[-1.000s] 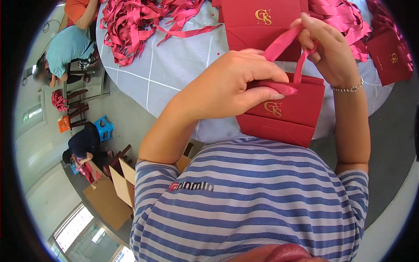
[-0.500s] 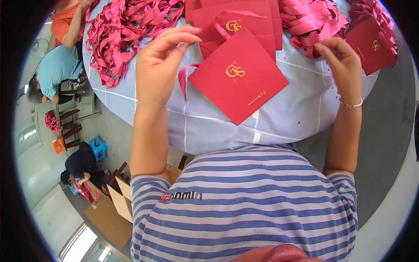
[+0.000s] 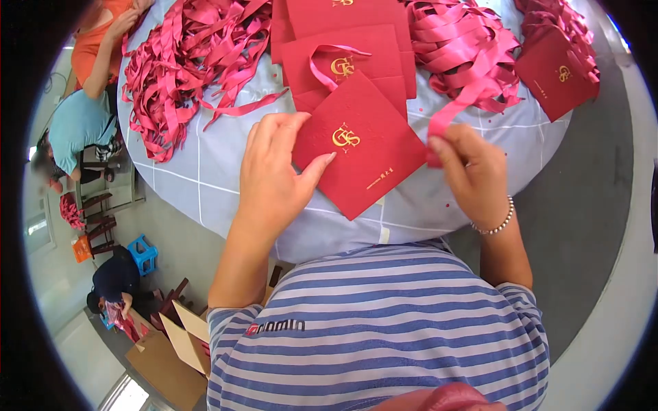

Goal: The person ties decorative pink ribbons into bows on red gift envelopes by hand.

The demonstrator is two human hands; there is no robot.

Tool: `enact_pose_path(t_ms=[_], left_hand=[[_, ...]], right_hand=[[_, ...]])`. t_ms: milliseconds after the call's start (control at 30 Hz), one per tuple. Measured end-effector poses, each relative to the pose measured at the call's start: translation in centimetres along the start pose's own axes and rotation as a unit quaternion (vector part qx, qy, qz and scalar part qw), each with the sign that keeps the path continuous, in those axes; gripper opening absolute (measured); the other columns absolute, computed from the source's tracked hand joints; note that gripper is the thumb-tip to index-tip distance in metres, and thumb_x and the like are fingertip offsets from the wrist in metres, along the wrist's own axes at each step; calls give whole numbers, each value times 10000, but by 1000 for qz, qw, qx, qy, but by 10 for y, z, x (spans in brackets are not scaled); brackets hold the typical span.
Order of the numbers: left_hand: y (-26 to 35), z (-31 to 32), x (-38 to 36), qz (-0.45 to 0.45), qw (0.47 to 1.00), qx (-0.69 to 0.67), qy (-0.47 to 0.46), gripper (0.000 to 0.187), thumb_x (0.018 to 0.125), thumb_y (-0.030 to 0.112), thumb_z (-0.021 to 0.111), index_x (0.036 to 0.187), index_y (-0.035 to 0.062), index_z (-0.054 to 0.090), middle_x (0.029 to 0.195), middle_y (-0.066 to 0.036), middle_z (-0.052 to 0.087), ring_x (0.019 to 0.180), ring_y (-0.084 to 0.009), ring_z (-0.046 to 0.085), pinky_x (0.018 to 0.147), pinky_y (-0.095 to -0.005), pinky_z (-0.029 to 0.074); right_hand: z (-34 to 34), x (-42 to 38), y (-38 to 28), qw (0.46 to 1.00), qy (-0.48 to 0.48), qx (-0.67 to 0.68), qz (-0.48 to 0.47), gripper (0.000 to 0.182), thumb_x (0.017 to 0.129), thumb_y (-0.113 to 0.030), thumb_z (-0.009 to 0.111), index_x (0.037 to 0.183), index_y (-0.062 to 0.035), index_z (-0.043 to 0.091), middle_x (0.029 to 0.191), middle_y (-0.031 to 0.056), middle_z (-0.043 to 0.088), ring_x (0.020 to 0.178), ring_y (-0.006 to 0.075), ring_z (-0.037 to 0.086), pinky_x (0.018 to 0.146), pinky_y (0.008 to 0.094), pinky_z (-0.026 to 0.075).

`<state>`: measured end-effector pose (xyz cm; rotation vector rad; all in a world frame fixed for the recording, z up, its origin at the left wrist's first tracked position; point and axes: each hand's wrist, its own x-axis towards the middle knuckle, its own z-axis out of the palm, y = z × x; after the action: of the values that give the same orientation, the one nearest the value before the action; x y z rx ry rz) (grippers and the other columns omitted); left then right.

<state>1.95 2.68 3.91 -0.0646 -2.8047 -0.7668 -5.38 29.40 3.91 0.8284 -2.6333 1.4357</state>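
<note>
Left hand (image 3: 274, 179) pressed flat red bag (image 3: 360, 147) near table (image 3: 205, 178) edge; right hand (image 3: 473, 171) pinched ribbon (image 3: 456, 109). Ribbon heaps (image 3: 185, 61) and stacked bags (image 3: 343, 41) crowded behind.

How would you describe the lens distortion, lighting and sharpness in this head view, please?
Head view: strong fisheye, with a black vignette and the table edge bowed; soft even daylight, no harsh glare; the red bag under the left hand is sharp; the right hand holding a ribbon is slightly soft.

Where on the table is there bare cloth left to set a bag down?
Bare cloth lies left of the left hand, below the left ribbon pile. A smaller strip sits under the right ribbon pile. The far middle is crowded with stacked red bags.
</note>
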Motion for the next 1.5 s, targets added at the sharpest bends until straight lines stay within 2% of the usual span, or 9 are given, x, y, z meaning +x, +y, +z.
enact_pose_path(t_ms=[167,300,400,500,633,800,1000,1233,1500], left_hand=[[-6,6,1,16,999,13,31,518,748,158,852,1179,-16,623,1129,-151,592,1056,-331,567,931,-402,473],[-9,7,-1,-4,998,-63,13,479,750,136,844,1147,-15,623,1132,-147,593,1054,-329,564,941,-395,467],[-10,5,2,-4,996,-85,10,452,744,47,819,1157,14,636,1154,-132,610,1041,-296,586,929,-370,480],[-12,2,5,35,999,-34,13,399,747,79,811,1106,35,643,1027,-102,620,1023,-305,570,932,-402,445],[-10,-1,8,43,999,-6,-17,383,761,118,801,1119,89,668,993,-52,642,1009,-247,570,919,-389,381],[-11,1,5,54,998,18,-30,385,784,170,793,1151,122,686,1027,-18,669,1000,-216,570,942,-382,330],[-11,-3,0,39,997,-43,-52,431,759,144,810,1174,109,701,1025,-32,682,1007,-232,582,958,-371,378],[-6,0,-2,53,993,-88,-65,429,734,136,815,1150,110,714,953,-35,657,975,-242,573,946,-381,397],[-8,-7,-8,55,993,-82,-59,353,786,121,794,1131,122,721,946,-18,664,955,-210,582,958,-367,395]], right_hand=[[1,-21,14,937,-96,245,228,91,1000,-92,641,984,-5,620,764,30,669,590,119,650,532,233,472],[-18,-17,38,861,110,433,242,203,1010,-161,644,1131,2,649,938,32,714,698,122,704,562,235,498],[-30,-18,66,979,90,83,162,258,963,-151,704,1163,1,649,974,62,725,722,152,710,590,272,516],[-40,-21,57,956,184,-230,18,324,872,-45,749,1184,-34,665,1037,113,703,783,156,684,692,288,528],[-39,-16,39,972,55,-162,-161,294,777,76,701,1048,-36,718,1088,115,688,945,260,664,797,353,536],[-17,-12,46,962,-68,-209,-162,224,773,20,700,987,-39,729,1148,76,707,1096,292,651,869,372,553],[-2,-10,36,995,26,86,44,117,941,4,664,1054,28,681,970,116,720,887,174,696,782,261,531],[34,15,-17,982,-64,27,-175,95,878,2,696,969,9,671,1058,133,682,902,291,682,770,334,547],[55,29,-15,986,-77,71,-129,49,892,10,685,916,13,642,960,127,666,781,268,644,706,341,523]])
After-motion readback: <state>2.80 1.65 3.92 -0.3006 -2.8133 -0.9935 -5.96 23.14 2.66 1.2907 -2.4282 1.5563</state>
